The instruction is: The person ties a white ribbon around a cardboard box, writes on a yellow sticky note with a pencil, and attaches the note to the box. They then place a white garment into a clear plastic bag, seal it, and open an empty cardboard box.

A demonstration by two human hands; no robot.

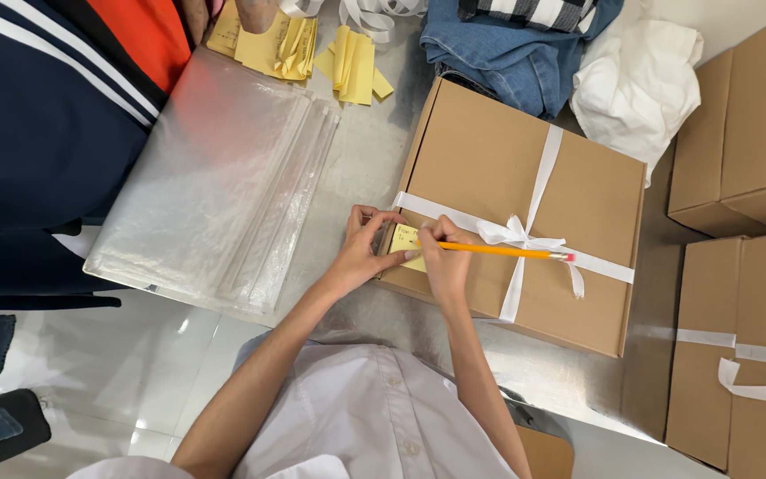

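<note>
On a metal-grey worktop [361, 168] with pale glossy floor showing beyond its near-left edge, a closed brown cardboard box [489, 151] tied with a white ribbon [518, 233] in a cross and bow serves as the centre of things. At the box's near-left corner lies a small yellow note [407, 246]. The left hand [361, 250] is curled, its fingertips pressing the note's edge down against the lid. The right hand [443, 257] is closed around a yellow pencil [503, 251], whose tip meets the note while its pink eraser end points toward the bow. Left of the box lies a stack of clear plastic bags [214, 186], flat and apparently unfilled. Beyond the box's far-left corner sit loose yellow paper slips [352, 62]; beyond its far edge, folded blue denim [507, 44] and crumpled white cloth [636, 80]. Right of the box stand more shut cardboard boxes [742, 160], one ribboned; what they hold cannot be seen.
</note>
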